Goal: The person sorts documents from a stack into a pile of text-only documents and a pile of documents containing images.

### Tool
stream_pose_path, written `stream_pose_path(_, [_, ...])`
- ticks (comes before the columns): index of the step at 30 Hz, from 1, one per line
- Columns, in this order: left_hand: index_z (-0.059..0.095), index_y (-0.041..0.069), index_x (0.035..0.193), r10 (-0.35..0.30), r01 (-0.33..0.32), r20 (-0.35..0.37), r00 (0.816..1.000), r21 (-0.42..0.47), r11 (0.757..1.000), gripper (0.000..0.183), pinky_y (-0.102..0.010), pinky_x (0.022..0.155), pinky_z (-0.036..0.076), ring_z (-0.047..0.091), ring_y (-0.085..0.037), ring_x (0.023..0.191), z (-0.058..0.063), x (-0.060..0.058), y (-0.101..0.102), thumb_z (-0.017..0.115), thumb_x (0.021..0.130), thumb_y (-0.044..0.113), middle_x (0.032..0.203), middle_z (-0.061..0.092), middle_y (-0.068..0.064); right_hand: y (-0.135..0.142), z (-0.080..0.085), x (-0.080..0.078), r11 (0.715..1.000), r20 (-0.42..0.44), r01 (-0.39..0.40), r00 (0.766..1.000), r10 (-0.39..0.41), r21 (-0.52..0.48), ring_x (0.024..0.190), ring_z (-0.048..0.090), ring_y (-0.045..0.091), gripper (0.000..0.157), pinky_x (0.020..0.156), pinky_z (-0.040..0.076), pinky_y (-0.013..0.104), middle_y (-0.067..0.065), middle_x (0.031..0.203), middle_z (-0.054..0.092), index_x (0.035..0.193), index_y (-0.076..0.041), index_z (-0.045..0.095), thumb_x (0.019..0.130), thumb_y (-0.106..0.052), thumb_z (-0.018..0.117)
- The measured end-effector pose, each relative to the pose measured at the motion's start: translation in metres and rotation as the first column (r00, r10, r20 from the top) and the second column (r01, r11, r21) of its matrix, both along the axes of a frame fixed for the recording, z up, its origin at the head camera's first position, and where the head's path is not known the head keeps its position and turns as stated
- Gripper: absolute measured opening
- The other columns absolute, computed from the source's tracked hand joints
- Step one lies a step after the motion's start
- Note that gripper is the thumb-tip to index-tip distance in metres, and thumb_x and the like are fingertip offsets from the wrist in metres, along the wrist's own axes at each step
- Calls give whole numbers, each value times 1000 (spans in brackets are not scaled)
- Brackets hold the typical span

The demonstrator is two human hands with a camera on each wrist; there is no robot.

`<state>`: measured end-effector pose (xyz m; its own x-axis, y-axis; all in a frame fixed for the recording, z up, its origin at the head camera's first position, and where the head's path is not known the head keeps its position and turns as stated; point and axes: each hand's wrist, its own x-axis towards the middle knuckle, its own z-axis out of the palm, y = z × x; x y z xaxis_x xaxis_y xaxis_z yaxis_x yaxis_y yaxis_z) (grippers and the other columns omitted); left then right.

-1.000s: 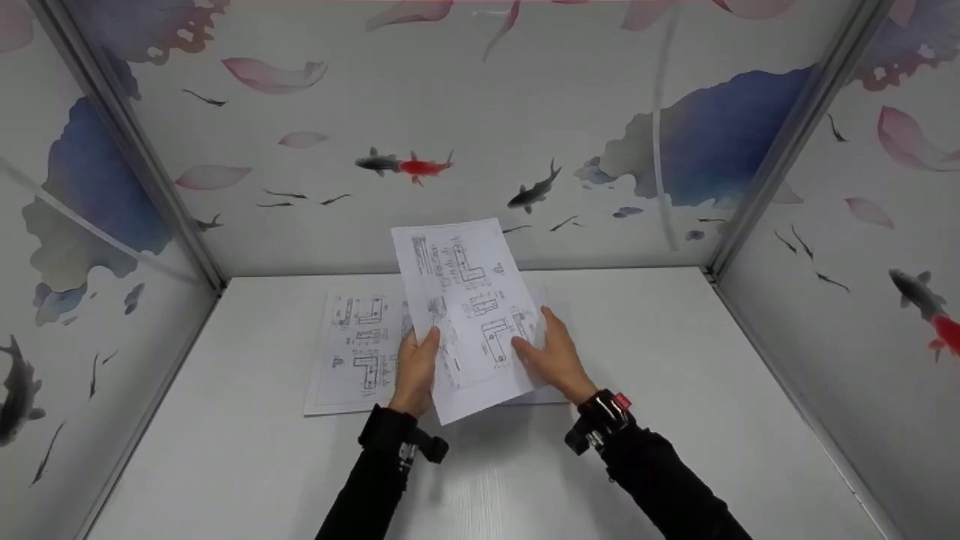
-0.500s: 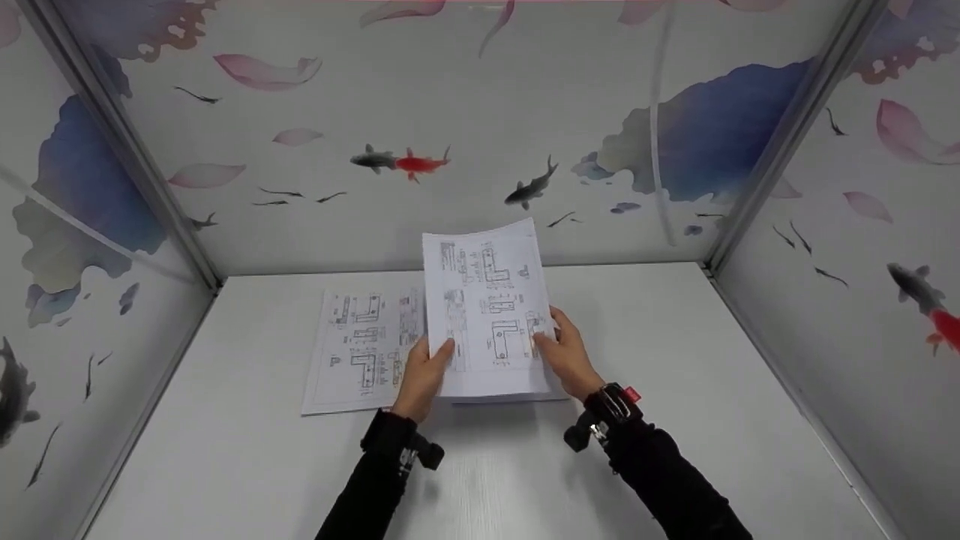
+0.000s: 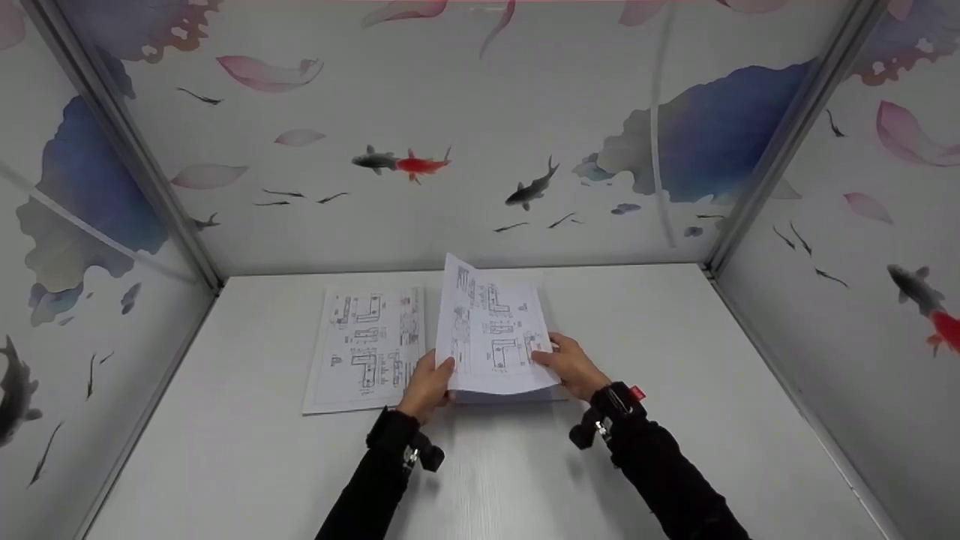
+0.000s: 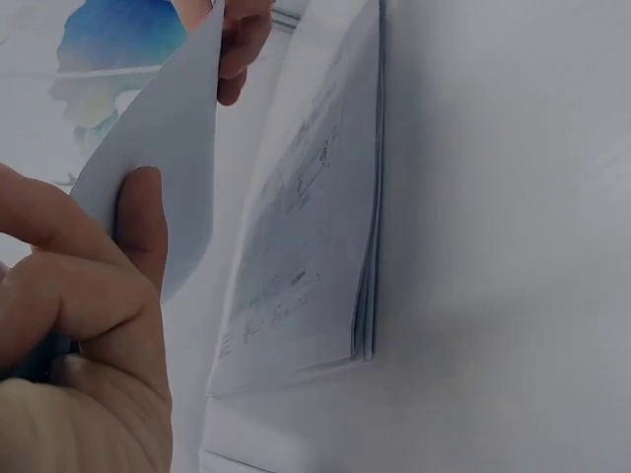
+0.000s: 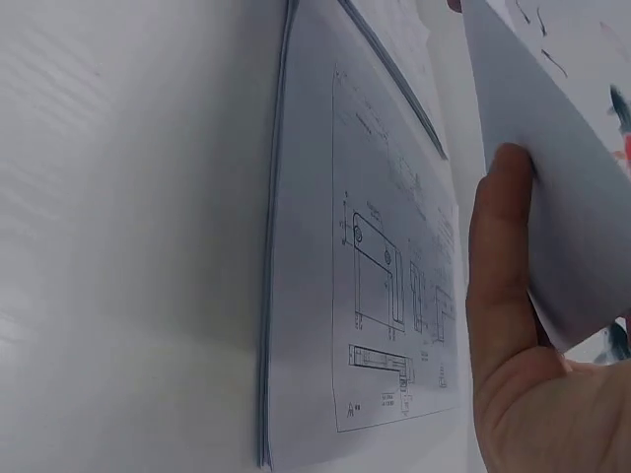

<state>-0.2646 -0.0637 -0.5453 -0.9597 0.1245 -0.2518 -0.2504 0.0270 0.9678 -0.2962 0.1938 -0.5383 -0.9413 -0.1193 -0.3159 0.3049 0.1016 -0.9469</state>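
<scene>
Both hands hold a sheaf of white paper (image 3: 495,352) printed with technical drawings, raised above the table and bowed between them. My left hand (image 3: 429,386) pinches its left edge near the bottom corner, thumb on the printed face. On the opposite edge my right hand (image 3: 574,367) grips it the same way. The left wrist view shows fingers (image 4: 143,222) behind the paper. Beneath lies another stack of drawings (image 5: 375,296), plain in the right wrist view and mostly covered in the head view. Left of it rests a stack of printed sheets (image 3: 364,352).
The white table (image 3: 645,465) is bounded by a back wall (image 3: 465,90) and side walls printed with fish and petals. Metal posts (image 3: 795,135) stand at the back corners. Black wrist cameras (image 3: 429,455) are strapped to both wrists.
The held paper first straightens from its tilt and shifts right, then comes down closer to the lower stack. Its upper left corner now curls up. Both hands keep their grip and move down with it.
</scene>
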Motion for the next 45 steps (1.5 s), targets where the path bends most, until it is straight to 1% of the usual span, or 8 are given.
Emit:
stream_pose_path(7, [47, 6, 137, 14, -14, 1, 1000, -22, 1000, 34, -22, 48, 40, 49, -9, 51, -8, -11, 2, 40, 106, 19, 93, 64, -7, 5, -2, 2, 997, 36, -30, 999, 28, 69, 87, 67, 21, 42, 71, 57, 36, 16, 112, 66, 138, 1, 48, 97, -3, 55])
stream_pose_path(10, [45, 6, 138, 10, -10, 4, 1000, -31, 999, 34, -25, 53, 43, 52, -10, 54, -11, -14, 6, 39, 106, 18, 98, 63, -9, 7, -3, 0, 997, 47, 4, 999, -8, 80, 88, 67, 22, 46, 72, 58, 38, 16, 113, 65, 141, -2, 45, 96, -1, 55])
stream_pose_path(20, [41, -2, 136, -62, 62, 5, 998, -173, 983, 37, -27, 56, 48, 60, -14, 61, -20, -10, 10, 46, 101, 9, 112, 61, -18, 17, -17, -3, 987, 70, 35, 996, -47, 160, 95, 65, 23, 53, 73, 59, 37, 22, 126, 58, 145, 1, 39, 96, -3, 56])
stream_pose_path(23, [44, -6, 130, -87, 82, -10, 996, -261, 962, 35, -26, 54, 46, 59, -14, 58, -21, -9, 10, 50, 97, 7, 100, 63, -18, 21, -20, -1, 978, 66, 38, 996, -52, 205, 98, 65, 24, 55, 73, 60, 35, 24, 129, 57, 147, 1, 38, 96, -4, 57])
stream_pose_path(26, [47, -5, 126, -112, 93, -23, 993, -401, 912, 34, -27, 55, 44, 57, -16, 57, -22, -9, 10, 53, 96, 9, 86, 63, -13, 21, -22, 0, 973, 66, 43, 996, -60, 226, 98, 65, 25, 55, 73, 60, 35, 24, 128, 57, 146, 1, 38, 95, -3, 56])
stream_pose_path(31, [45, -9, 132, -136, 81, -61, 989, -546, 834, 43, -39, 88, 48, 62, -26, 89, -25, -8, 10, 55, 95, 11, 107, 62, -17, 20, -26, 1, 971, 61, 35, 997, -50, 236, 93, 66, 24, 53, 72, 60, 36, 23, 123, 61, 144, 3, 40, 94, -1, 56])
stream_pose_path(36, [43, -13, 136, -134, 69, -66, 989, -592, 803, 51, -49, 109, 38, 52, -37, 125, -25, -7, 11, 58, 95, 12, 132, 54, -26, 22, -28, 2, 961, 41, 40, 998, -53, 273, 94, 67, 23, 52, 73, 59, 35, 24, 122, 62, 144, 5, 41, 94, -3, 56])
stream_pose_path(45, [48, -8, 132, -95, 55, -36, 995, -597, 800, 48, -46, 101, 45, 57, -30, 112, -24, -5, 11, 63, 93, 14, 123, 60, -21, 28, -26, 2, 947, 16, 64, 997, -73, 316, 97, 65, 23, 49, 74, 57, 33, 22, 122, 62, 141, 5, 45, 95, -9, 57])
